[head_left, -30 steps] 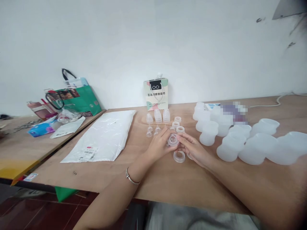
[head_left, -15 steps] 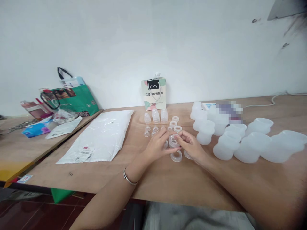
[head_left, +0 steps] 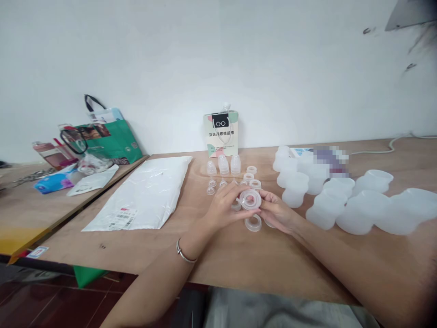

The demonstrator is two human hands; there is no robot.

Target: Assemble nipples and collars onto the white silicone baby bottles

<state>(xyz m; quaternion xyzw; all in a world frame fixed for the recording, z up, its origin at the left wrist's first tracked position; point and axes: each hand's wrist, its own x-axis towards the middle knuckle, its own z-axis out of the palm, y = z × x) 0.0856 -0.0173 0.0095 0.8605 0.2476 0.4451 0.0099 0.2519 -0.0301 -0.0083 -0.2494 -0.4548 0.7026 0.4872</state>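
Between my hands, just above the table, is a translucent bottle collar ring [head_left: 250,199], its round opening facing me. My left hand [head_left: 223,205] grips its left edge between thumb and fingers. On its right edge, the fingers of my right hand [head_left: 276,210] are closed, partly hidden behind it. Directly below lies another collar ring [head_left: 253,223] on the table. Further rings [head_left: 251,170] stand beyond my hands. Small clear bottle nipples [head_left: 211,187] sit in rows past my left hand, with clear domed caps [head_left: 223,165] behind them.
Several frosted bottles [head_left: 295,189] stand on the right of the wooden table [head_left: 218,264]. A white mailing bag [head_left: 143,191] lies left. Against the wall are a paper bag [head_left: 221,136] and, on the adjoining table, a green bag [head_left: 119,139]. A white cable [head_left: 389,146] runs at the far right.
My right thumb has moved off the front of the held ring, and my right fingers now sit at its right edge. The ring's face shows more fully. The view has shifted slightly.
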